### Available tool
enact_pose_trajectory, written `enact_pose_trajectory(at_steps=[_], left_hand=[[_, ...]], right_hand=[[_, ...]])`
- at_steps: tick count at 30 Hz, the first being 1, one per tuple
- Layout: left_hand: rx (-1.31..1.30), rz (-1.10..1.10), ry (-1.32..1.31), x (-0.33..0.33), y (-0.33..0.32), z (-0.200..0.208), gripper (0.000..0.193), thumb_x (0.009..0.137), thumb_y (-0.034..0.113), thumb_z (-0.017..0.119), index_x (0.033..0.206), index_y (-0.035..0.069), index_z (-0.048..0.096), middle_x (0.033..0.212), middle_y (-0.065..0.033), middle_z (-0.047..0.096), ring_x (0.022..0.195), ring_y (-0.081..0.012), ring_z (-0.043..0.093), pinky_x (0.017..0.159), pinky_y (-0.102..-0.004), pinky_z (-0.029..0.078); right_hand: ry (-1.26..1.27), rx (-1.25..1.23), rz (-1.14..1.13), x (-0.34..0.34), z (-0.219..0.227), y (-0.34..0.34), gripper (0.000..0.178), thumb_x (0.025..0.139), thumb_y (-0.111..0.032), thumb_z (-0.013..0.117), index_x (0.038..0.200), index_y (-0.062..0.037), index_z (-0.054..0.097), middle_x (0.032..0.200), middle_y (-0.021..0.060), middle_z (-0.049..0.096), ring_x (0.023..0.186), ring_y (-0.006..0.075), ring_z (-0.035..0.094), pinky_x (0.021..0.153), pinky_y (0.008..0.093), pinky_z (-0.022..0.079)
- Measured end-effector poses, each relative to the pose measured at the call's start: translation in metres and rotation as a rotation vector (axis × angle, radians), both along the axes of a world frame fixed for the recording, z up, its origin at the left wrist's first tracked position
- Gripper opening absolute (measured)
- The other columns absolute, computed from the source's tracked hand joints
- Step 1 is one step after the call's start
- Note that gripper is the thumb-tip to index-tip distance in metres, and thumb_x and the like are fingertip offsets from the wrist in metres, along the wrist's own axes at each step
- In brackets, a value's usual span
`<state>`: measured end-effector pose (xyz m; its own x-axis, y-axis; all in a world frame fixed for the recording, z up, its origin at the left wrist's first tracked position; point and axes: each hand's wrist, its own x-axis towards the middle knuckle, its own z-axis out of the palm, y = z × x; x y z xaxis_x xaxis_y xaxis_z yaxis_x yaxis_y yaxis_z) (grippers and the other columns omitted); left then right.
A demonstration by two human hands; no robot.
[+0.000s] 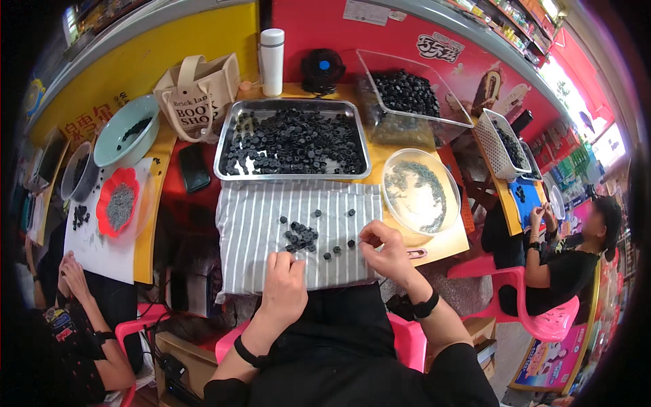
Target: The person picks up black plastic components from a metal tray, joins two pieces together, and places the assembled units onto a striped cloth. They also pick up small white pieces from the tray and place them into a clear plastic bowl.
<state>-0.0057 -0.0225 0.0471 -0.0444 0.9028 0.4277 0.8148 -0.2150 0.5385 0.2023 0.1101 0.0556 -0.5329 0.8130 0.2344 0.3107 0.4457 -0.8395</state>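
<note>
A small pile of black ring-like plastic parts (301, 236) lies on a grey-and-white striped cloth (251, 224), with several loose ones scattered around it. Just below the pile, my left hand (285, 288) points forward with its fingers curled and pressed together; what they hold, if anything, is hidden. At the cloth's right side my right hand (390, 251) is closed in a pinch. A single black part (351, 243) sits right beside its fingertips; whether they touch it I cannot tell. Anything within that pinch is too small to make out.
Behind the cloth stands a metal tray (291, 177) full of black parts. A round clear dish (456, 197) with tiny grey pieces is to its right, a clear bin (400, 125) behind. A white bottle (272, 64) and canvas bag (203, 85) stand farther back. People sit at both sides.
</note>
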Motion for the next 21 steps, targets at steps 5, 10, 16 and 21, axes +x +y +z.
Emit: enact_pose_trajectory(at_steps=[5,10,16,21], left_hand=[[-0.066,0.02,-0.491,-0.008,-0.001,0.012,0.019,0.08,-0.004,0.063,0.099,-0.004,0.065,0.09,-0.0111,0.054,0.083,-0.0247,0.054,0.074,-0.0315,0.044],[-0.2,-0.089,-1.299,-0.014,0.002,0.007,0.017,0.09,0.0,0.06,0.105,-0.003,0.068,0.089,0.0008,0.053,0.081,-0.007,0.051,0.076,-0.021,0.04],[-0.225,-0.071,-1.597,-0.02,0.0,0.005,0.019,0.09,-0.002,0.058,0.106,-0.002,0.067,0.098,-0.0037,0.065,0.088,-0.0079,0.055,0.08,-0.0221,0.042],[-0.214,-0.11,-1.668,-0.025,0.001,0.004,0.019,0.089,-0.003,0.057,0.105,-0.003,0.066,0.102,-0.008,0.067,0.09,-0.0112,0.059,0.081,-0.0243,0.045]], right_hand=[[-0.068,-0.001,-0.106,-0.008,-0.013,0.002,0.011,0.075,0.003,0.061,0.085,-0.0001,0.057,0.072,0.0105,0.059,0.061,0.0191,0.058,0.056,0.0301,0.047],[-0.117,0.132,-0.055,-0.013,-0.011,0.005,0.014,0.072,0.003,0.061,0.084,-0.0009,0.056,0.074,0.0127,0.058,0.064,0.0274,0.059,0.057,0.0362,0.048],[-0.395,0.497,0.163,-0.026,0.01,0.003,0.016,0.067,0.002,0.059,0.082,-0.0019,0.054,0.073,0.0144,0.053,0.073,0.037,0.056,0.061,0.0464,0.045],[-0.307,0.429,0.156,-0.019,0.001,0.009,0.012,0.072,0.003,0.062,0.083,-0.002,0.059,0.075,0.0135,0.055,0.072,0.0355,0.056,0.062,0.045,0.045]])
